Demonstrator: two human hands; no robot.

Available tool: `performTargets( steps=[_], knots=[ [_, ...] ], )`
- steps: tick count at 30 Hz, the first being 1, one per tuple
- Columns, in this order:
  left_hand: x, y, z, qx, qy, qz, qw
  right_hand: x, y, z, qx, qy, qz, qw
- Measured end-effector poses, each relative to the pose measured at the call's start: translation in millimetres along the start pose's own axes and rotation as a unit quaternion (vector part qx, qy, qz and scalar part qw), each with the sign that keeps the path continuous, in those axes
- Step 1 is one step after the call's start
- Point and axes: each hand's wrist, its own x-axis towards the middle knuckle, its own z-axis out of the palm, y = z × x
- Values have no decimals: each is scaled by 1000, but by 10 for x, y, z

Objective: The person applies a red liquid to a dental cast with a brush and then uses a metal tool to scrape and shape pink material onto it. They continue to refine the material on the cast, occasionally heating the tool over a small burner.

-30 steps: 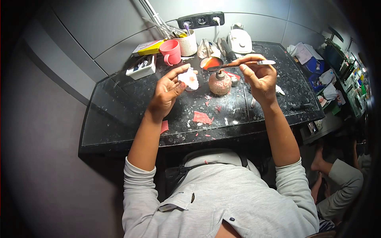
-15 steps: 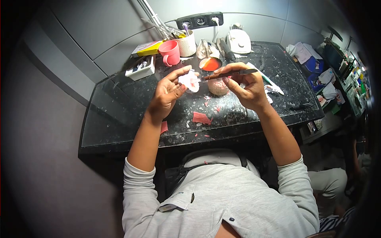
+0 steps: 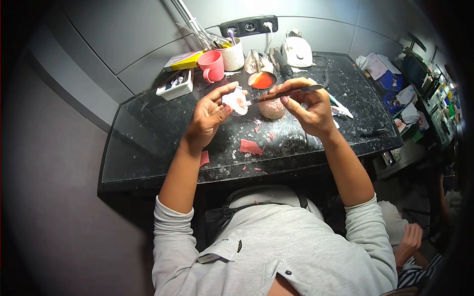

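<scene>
My left hand (image 3: pixel 210 112) is closed round a small, rough white plaster piece (image 3: pixel 236 101) with a pink patch in its middle. Between the fingers and thumb of my right hand (image 3: pixel 308 106) is a wax knife (image 3: pixel 282 94) with a brown handle. Its metal blade reaches left to the edge of the plaster piece and appears to touch it. Beneath the knife, on the bench, stands a round whitish-pink lump (image 3: pixel 271 108), partly hidden by the tool. Pink wax sheet scraps (image 3: pixel 251 146) lie on the bench below my hands.
The dark, speckled bench (image 3: pixel 143 148) also carries a dish of orange-red material (image 3: pixel 262 80), a pink mug (image 3: pixel 211 66), a woven tool cup (image 3: pixel 232 54), a white tray (image 3: pixel 175 85) and a white device (image 3: pixel 297 51). Another person's hand (image 3: pixel 410 239) shows at lower right.
My right hand and the knife have shifted slightly to the right, while my left hand stays put. The other person's hand has come into view at lower right.
</scene>
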Motion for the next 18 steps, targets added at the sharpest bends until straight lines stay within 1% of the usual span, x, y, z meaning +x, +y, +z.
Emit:
performTargets(
  steps=[4, 7, 9, 10, 11, 13, 18],
  knots=[
    [-4, -6, 8, 4, 7, -1, 1000, -4, 26, -24, 6, 10, 20, 1000],
    [-7, 23, 32, -11, 6, -7, 1000, 6, 14, -62, 7, 10, 11, 1000],
    [-4, 22, 24, -9, 11, -8, 1000, 41, -52, -71, 41, 61, -13, 997],
    [-2, 19, 16, -7, 17, -10, 1000, 70, -49, -120, -25, 99, -35, 994],
    [-1, 11, 6, -7, 17, -9, 1000, 70, -82, -106, -34, 148, -25, 988],
    [5, 1, -7, 6, 31, -22, 999, 66, 14, -192, -65, 181, -8, 981],
    [2, 27, -3, 20, 28, -35, 999, 63, 119, -255, -129, 193, 15, 973]
  ],
)
